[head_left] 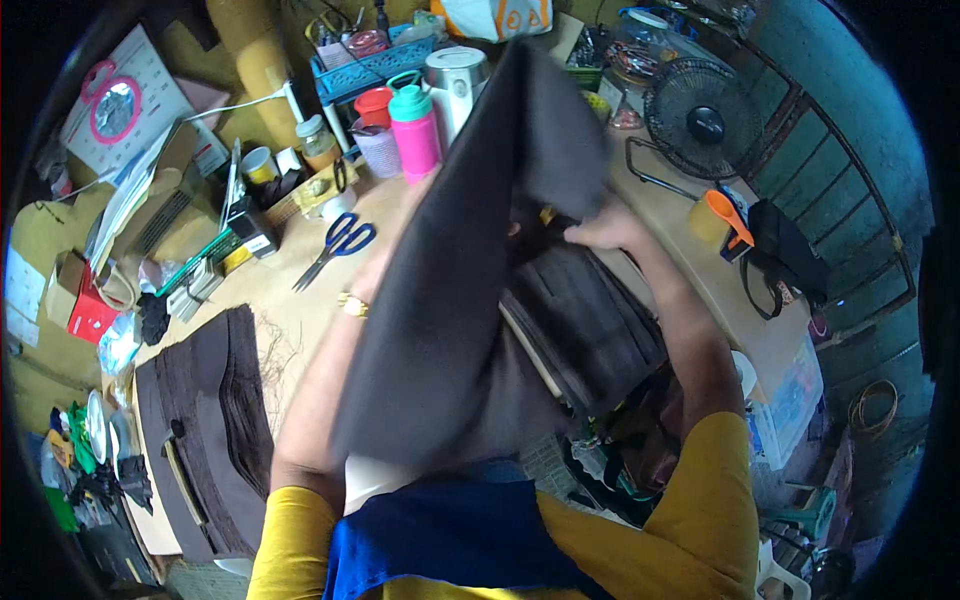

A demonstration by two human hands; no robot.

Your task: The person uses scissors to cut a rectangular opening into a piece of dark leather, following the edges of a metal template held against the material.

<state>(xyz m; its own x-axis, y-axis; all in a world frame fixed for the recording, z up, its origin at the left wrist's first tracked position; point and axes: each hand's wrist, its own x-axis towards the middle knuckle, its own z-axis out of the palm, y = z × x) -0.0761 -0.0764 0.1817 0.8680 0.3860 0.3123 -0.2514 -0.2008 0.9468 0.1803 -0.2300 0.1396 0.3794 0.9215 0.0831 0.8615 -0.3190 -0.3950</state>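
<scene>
A large dark brown cloth panel [450, 290] is raised in front of me, blurred by motion. It covers the fingers of my left hand [388, 255], whose blurred edge shows just above a gold wristwatch [353, 305]. On the other side, my right hand [603, 228] is closed at the cloth's edge, thumb pointing left, the other fingers partly hidden. Below that hand lies a stack of folded dark brown cloth pieces [590, 330]. Another layered pile of dark cloth [205, 420] rests at the table's left, with a narrow tan-handled tool [183, 480] on top.
Blue-handled scissors [340, 245] lie on the table [290, 300] left of the cloth. A pink bottle [415, 140], a silver electric kettle [455, 80] and a blue basket [370, 70] stand at the back. A black fan [705, 120] and an orange tape dispenser [722, 215] are at right.
</scene>
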